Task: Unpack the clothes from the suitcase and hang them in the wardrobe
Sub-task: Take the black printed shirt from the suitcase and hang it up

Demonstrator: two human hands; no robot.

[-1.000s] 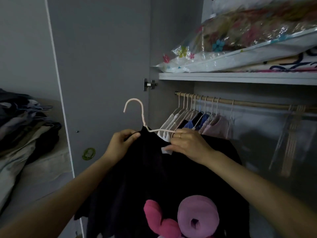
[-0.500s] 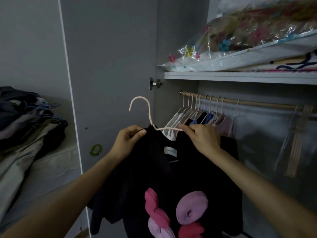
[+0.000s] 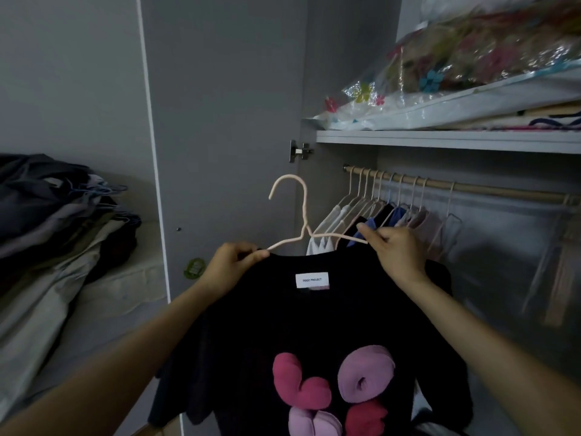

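In the head view, we hold the black T-shirt (image 3: pixel 314 325) just left of and below the wardrobe rail (image 3: pixel 471 190). Our left hand (image 3: pixel 229 269) pinches one arm of the pink hanger (image 3: pixel 301 228) with the shirt shoulder; our right hand (image 3: pixel 396 250) pinches the other arm. Its hook is free, well left of the rail. We judge a loose shoulder could slip off as we lift toward the crowded hung clothes (image 3: pixel 377 218) beneath the rail.

Rail (image 3: pixel 490 189) left crowded — hangers (image 3: pixel 386 196); right free.
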